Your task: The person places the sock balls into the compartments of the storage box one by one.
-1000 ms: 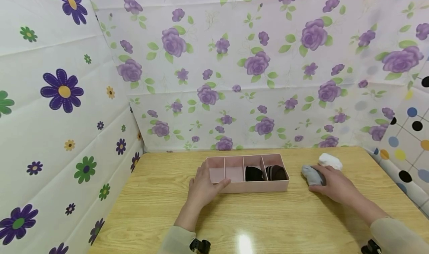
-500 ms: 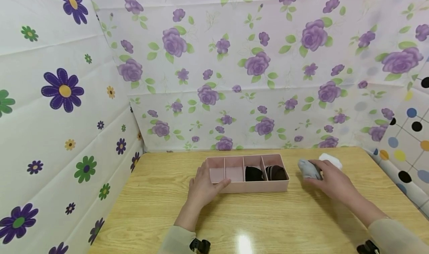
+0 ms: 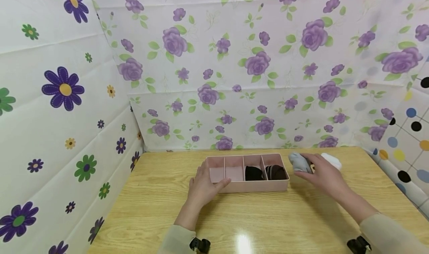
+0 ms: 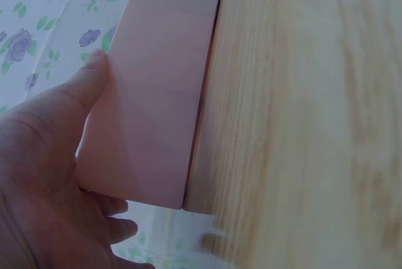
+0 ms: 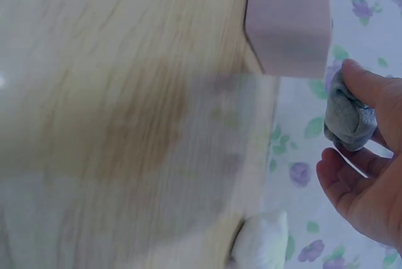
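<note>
My right hand (image 3: 323,173) pinches a rolled grey sock (image 3: 299,162) between thumb and fingers, just right of the pink divided box (image 3: 253,187). In the right wrist view the grey sock (image 5: 348,118) shows as a folded bundle, raised over the table. At the box's left end, my left hand (image 3: 204,185) grips the corner. Its thumb lies at the front rim and the fingers wrap around the end wall, as the left wrist view shows. Of the box's compartments, the third from the left holds a black rolled sock (image 3: 253,173) and the rightmost a brown striped one (image 3: 276,172).
A white rolled sock (image 3: 332,161) lies on the wooden table (image 3: 161,209) at the back right, partly behind my right hand. Flower-printed sheeting (image 3: 207,67) rises behind the table and along its left side; dotted sheeting borders the right.
My right hand has lifted the grey sock and carried it left, away from the white sock and up to the box's right end. The left hand and the box have stayed put.
</note>
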`<action>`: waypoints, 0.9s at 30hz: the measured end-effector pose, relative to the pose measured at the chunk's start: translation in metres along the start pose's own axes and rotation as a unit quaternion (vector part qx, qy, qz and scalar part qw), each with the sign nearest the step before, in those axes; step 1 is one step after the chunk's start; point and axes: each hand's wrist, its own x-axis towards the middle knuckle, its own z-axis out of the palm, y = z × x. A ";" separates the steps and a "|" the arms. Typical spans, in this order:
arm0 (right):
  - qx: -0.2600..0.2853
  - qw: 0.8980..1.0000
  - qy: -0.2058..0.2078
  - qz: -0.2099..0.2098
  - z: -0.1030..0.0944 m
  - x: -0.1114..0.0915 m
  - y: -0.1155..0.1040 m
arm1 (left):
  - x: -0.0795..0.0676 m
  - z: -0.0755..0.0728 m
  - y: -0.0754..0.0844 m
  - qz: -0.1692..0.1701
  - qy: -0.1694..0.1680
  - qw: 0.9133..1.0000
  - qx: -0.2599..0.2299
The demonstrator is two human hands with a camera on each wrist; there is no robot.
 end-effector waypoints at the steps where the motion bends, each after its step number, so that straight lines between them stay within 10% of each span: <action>1: 0.003 1.000 -0.001 0.000 0.000 0.001 -0.002 | 0.000 0.000 0.000 0.000 -0.001 1.000 0.000; 27: 0.028 0.999 0.005 -0.046 0.022 0.029 -0.071 | 0.000 -0.004 0.001 0.006 0.003 1.000 -0.007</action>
